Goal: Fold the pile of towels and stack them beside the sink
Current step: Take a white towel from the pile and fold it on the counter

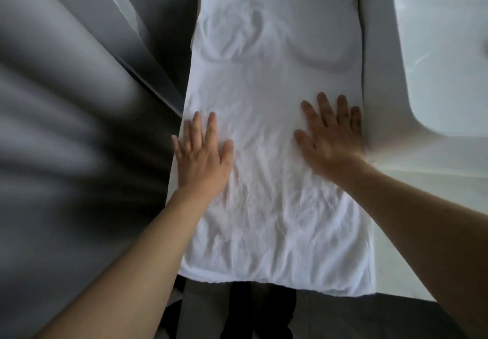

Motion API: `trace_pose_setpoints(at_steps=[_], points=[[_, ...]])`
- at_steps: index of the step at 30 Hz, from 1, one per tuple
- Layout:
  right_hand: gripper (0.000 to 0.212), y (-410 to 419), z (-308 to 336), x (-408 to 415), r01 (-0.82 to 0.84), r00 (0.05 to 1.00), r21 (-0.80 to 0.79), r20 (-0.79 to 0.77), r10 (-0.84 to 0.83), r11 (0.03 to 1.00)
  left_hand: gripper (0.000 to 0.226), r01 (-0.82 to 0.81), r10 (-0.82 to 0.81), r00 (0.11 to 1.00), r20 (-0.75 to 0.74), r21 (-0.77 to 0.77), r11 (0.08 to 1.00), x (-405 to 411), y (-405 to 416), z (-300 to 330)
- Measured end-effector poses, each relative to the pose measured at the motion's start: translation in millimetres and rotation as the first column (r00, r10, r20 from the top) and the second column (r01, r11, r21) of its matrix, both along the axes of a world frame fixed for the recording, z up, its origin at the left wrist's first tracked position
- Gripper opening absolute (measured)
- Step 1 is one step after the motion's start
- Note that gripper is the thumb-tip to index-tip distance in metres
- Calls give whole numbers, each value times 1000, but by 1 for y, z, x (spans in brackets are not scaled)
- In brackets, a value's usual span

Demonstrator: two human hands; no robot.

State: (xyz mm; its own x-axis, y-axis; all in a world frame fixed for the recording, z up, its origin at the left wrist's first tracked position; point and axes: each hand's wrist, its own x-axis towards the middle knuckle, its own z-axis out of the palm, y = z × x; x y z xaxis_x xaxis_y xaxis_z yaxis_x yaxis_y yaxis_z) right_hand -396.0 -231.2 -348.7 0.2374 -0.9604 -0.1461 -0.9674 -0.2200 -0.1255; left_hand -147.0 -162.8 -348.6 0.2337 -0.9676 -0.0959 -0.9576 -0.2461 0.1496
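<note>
A white towel point(274, 80) lies spread lengthwise on the counter, folded into a long rectangle with wrinkles near its far end and its near end. My left hand point(202, 155) lies flat on the towel's left edge, fingers straight and pointing away from me. My right hand point(331, 135) presses flat on the towel's right side, fingers spread. Neither hand grips the cloth. The white sink point(449, 48) lies to the right of the towel.
The pale counter point(401, 259) runs under and to the right of the towel. A grey wall or panel point(79, 101), blurred, fills the left. The counter's front edge is just below the towel's near end, with dark floor point(317, 317) beneath.
</note>
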Motion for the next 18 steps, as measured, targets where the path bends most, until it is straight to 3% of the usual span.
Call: trace_pose_setpoints(at_steps=[2,5,6,9,13,16,18], points=[[70,1,3,-3,6,994,-27,107,-3,1000,69,-4,4,1000,4,-62,998,5,-16,2],[72,4,8,-7,114,907,-45,411,-86,992,67,2,-2,1000,2,51,999,11,-30,0],[72,4,8,-7,129,911,-41,399,-102,991,68,-14,12,1000,25,79,997,10,-31,0],[70,2,5,-1,85,983,-12,163,-82,996,70,-44,42,997,61,33,998,-8,-43,7],[69,0,4,2,75,993,-23,99,-72,997,66,222,-214,974,77,-125,967,-46,-121,29],[70,1,5,2,82,993,-28,86,-80,996,63,395,-381,916,127,-126,910,-62,-188,40],[72,3,6,3,61,995,-45,84,-57,997,61,416,-409,908,92,-70,907,-64,-213,34]])
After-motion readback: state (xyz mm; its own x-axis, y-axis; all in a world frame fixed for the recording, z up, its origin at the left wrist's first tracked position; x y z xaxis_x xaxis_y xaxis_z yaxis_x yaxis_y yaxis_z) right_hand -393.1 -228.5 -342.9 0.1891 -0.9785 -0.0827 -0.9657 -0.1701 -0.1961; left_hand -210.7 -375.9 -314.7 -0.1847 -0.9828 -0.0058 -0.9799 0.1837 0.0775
